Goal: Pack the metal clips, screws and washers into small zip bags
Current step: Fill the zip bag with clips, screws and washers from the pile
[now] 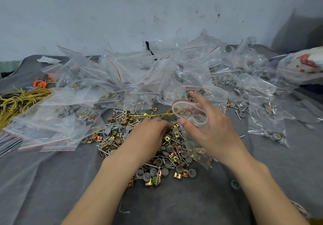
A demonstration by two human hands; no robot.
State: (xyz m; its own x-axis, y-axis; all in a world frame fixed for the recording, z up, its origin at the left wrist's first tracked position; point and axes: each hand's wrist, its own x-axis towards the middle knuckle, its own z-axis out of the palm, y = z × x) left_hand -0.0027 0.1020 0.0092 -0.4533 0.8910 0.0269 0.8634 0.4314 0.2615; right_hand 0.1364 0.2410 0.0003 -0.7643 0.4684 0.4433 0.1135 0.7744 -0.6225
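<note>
A loose heap of brass-coloured metal clips, screws and grey washers (167, 156) lies on the grey cloth (52, 181) in front of me. My left hand (148, 133) rests palm down on the heap, its fingers curled into the parts; what they grip is hidden. My right hand (211, 126) holds a small clear zip bag (192, 118) with a red-lined mouth spread open by thumb and fingers. The bag hangs down over the heap with a few clips and washers in its bottom.
Many filled zip bags (157, 78) are piled along the back, from left to right. Flat empty bags (43, 133) lie at the left, beside yellow ties (19, 100) and orange ties (39, 84). One stray washer (235, 185) sits by my right forearm.
</note>
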